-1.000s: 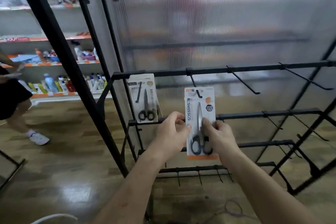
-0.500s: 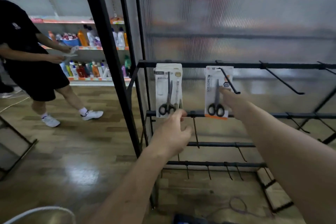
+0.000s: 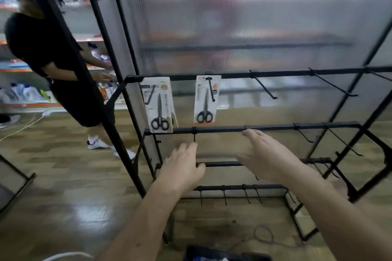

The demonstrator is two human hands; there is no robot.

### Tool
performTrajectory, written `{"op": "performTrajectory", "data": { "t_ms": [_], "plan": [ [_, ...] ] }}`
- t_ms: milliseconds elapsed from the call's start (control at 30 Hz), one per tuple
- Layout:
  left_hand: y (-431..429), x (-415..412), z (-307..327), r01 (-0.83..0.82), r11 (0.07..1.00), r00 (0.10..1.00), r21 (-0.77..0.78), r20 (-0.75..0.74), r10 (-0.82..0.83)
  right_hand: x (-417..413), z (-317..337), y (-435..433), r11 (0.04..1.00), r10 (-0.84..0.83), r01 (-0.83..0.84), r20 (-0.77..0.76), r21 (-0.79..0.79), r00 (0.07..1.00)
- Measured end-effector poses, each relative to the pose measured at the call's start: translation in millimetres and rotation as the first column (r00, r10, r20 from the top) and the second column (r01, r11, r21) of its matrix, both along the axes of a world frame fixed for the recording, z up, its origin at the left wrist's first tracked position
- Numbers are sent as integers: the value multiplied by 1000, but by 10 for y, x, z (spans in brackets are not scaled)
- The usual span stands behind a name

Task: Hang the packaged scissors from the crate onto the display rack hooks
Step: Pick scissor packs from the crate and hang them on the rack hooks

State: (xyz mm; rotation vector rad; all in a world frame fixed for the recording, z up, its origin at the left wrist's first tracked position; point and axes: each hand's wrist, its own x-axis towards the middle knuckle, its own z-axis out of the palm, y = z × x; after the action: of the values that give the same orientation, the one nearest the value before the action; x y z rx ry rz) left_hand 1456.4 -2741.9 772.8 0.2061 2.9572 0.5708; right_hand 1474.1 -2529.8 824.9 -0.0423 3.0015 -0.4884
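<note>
- At the bottom edge, a dark crate (image 3: 224, 255) is showing only part of its rim. Its contents are too blurred to count.
- Just above it, the left hand (image 3: 182, 167) is hovering before the lower bars, fingers loosely bent and holding nothing.
- Beside it, the right hand (image 3: 265, 154) is reaching forward with fingers spread and relaxed, equally empty.
- Beyond the hands, two packs are hanging side by side on the upper hook row of the display rack (image 3: 275, 127). The white-carded scissors pack (image 3: 159, 105) is at the left end, and the orange-trimmed scissors pack (image 3: 204, 99) is on the next hook.
- To their right, bare hooks (image 3: 263, 85) are waiting, as are the lower rows, so the job is looking barely begun. Another trip to the crate seems due.
- Farthest off, a person in black (image 3: 42, 48) is standing by store shelves.
</note>
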Motion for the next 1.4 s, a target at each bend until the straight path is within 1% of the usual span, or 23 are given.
{"op": "performTrajectory", "data": {
  "t_ms": [100, 200, 267, 367, 500, 633, 833, 1000, 1133, 1300, 1400],
  "plan": [
    [283, 278, 28, 1, 994, 998, -109, -58, -7, 345, -60, 250, 998, 58, -57, -58, 20, 997],
    [510, 564, 69, -4, 992, 990, -127, -137, -14, 608, -169, 423, 996, 77, -79, -82, -28, 994],
    [640, 726, 88, 12, 990, 988, -139, -151, -33, 758, -248, 528, 996, 59, -65, -85, -65, 995],
    [840, 893, 58, 73, 986, 988, -153, -127, -93, 973, -399, 726, 994, 15, -23, -76, -105, 997],
    [1119, 1011, -56, 136, 980, 987, -143, -68, -146, 1241, -593, 1013, 988, -60, 57, -19, -145, 998],
    [1257, 1069, -175, 197, 967, 976, -163, -56, -209, 1414, -731, 1200, 986, -122, 125, 31, -108, 992],
    [1160, 1094, -357, 218, 960, 974, -176, -21, -225, 1469, -818, 1052, 994, -99, 103, 81, -47, 992],
    [741, 1132, -703, 194, 967, 980, -167, 78, -183, 1407, -1141, 632, 996, -87, 91, 222, -6, 971],
    [309, 1192, -1191, 177, 972, 966, -156, 218, -140, 1369, -1490, 252, 996, -82, 66, 355, 58, 931],
    [-89, 1229, -1962, 234, 964, 885, -130, 440, -155, 1472, -2034, -57, 991, -109, 50, 543, 122, 833],
    [-210, 1192, -2370, 259, 960, 836, -105, 522, -168, 1535, -2330, -180, 989, -123, 44, 619, 142, 776]
  ]
}}
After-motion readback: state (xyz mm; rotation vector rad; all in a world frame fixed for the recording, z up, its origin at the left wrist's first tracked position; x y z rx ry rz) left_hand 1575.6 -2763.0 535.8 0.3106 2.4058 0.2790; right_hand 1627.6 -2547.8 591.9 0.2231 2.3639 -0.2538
